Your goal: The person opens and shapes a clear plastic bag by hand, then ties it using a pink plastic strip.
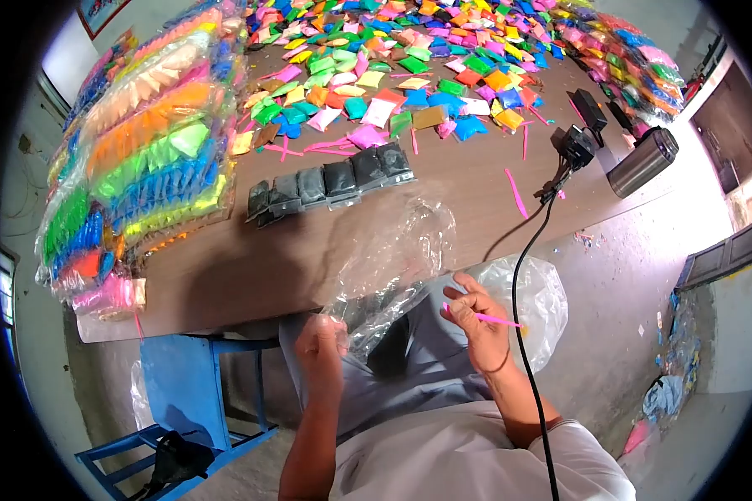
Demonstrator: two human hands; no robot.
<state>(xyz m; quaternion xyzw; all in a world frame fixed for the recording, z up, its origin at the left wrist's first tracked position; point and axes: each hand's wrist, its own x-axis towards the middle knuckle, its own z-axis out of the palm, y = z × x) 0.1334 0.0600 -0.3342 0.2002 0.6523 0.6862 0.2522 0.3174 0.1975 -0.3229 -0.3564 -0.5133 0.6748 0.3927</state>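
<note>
My left hand (321, 336) is closed on the edge of a large clear plastic bag (409, 246), which spreads from my lap up over the table's front edge. A thin pink plastic stick (497, 319) lies across my right hand (481, 334), pinched under the thumb while some other fingers are raised. Beyond the bag, a row of small packets with black contents (338, 179) lies on the brown table (251, 242). Beside my right leg, past the right hand, is another clear plastic bag (539, 292).
Many colourful packets (376, 113) and loose pink sticks cover the far table. Filled clear bags are stacked left (154, 159) and right (627, 58). A steel flask (643, 163) stands right, near a black cable (522, 288) crossing my right side. A blue chair (184, 388) is at left.
</note>
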